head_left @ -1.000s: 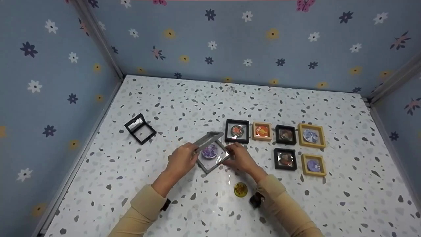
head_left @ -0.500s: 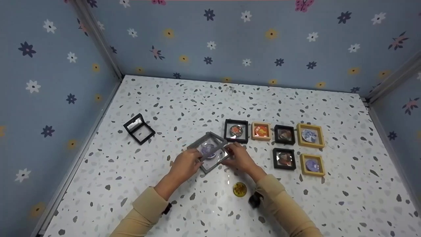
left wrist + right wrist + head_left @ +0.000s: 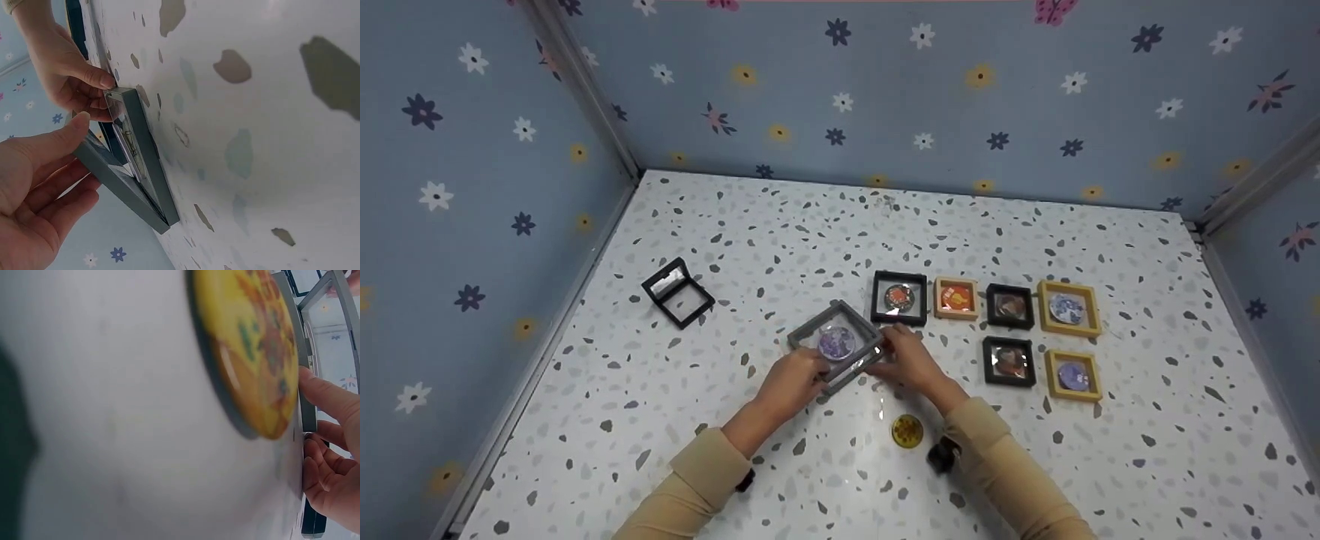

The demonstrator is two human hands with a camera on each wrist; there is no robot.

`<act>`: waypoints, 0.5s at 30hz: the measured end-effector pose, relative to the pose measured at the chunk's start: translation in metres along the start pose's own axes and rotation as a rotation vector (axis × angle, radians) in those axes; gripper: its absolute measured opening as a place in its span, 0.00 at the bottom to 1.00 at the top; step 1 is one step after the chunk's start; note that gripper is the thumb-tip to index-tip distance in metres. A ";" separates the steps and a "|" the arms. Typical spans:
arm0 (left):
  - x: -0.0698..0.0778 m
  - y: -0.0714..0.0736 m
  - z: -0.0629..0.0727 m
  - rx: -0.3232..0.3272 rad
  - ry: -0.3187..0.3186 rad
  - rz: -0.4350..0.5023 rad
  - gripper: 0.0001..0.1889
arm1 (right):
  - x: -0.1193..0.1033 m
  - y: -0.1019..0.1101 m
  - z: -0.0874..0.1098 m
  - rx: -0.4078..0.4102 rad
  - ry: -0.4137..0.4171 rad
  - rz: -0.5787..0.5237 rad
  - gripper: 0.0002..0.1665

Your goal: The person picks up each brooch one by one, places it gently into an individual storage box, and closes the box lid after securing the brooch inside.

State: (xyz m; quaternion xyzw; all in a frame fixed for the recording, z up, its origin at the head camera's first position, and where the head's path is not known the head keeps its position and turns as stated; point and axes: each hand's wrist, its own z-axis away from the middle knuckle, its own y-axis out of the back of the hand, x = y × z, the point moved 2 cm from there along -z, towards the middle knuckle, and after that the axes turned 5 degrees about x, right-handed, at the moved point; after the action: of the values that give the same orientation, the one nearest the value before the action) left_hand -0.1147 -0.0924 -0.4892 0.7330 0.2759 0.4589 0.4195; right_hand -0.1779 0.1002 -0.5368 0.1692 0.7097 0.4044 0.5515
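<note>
A grey hinged display frame [image 3: 853, 369] lies at the centre of the table, its two halves partly apart. Inside it sits a round purple-patterned badge [image 3: 836, 343]. My left hand [image 3: 793, 380] pinches the edge of the upper half between thumb and fingers, as the left wrist view shows on the frame's lid [image 3: 115, 188]. At the right corner, my right hand [image 3: 907, 358] holds the lower half; in the right wrist view its thumb [image 3: 323, 391] lies on that half's side. Closer to me lies a round yellow badge [image 3: 907, 431], touched by neither hand.
An unfolded black frame [image 3: 706, 298] stands at left. Right of the hands are several filled frames, among them a black frame [image 3: 876, 298], an orange frame [image 3: 958, 316] and a yellow frame [image 3: 1069, 331]. Flower-patterned walls [image 3: 885, 97] enclose the back and sides.
My left hand has swung the grey frame's upper half down toward the lower half, moving slightly right and toward me. My right hand has stayed at the corner.
</note>
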 end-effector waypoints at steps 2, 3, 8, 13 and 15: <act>0.000 -0.002 -0.001 -0.022 0.005 -0.002 0.07 | 0.000 0.000 0.000 -0.004 -0.001 0.002 0.27; 0.000 -0.003 -0.001 -0.033 0.004 -0.006 0.06 | 0.000 0.000 0.000 -0.008 -0.003 0.002 0.27; 0.001 -0.009 -0.003 -0.088 0.005 -0.029 0.06 | 0.001 0.000 0.000 -0.028 -0.027 0.011 0.29; 0.000 -0.014 -0.003 -0.098 -0.018 -0.048 0.04 | 0.001 0.001 -0.001 -0.038 -0.050 0.006 0.29; 0.000 -0.015 -0.003 -0.099 -0.023 -0.053 0.03 | 0.000 0.001 -0.001 -0.041 -0.058 -0.002 0.28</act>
State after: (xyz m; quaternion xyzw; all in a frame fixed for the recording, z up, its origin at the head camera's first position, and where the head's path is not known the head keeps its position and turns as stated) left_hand -0.1180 -0.0836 -0.5015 0.7090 0.2673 0.4521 0.4705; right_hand -0.1790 0.1010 -0.5360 0.1689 0.6853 0.4131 0.5754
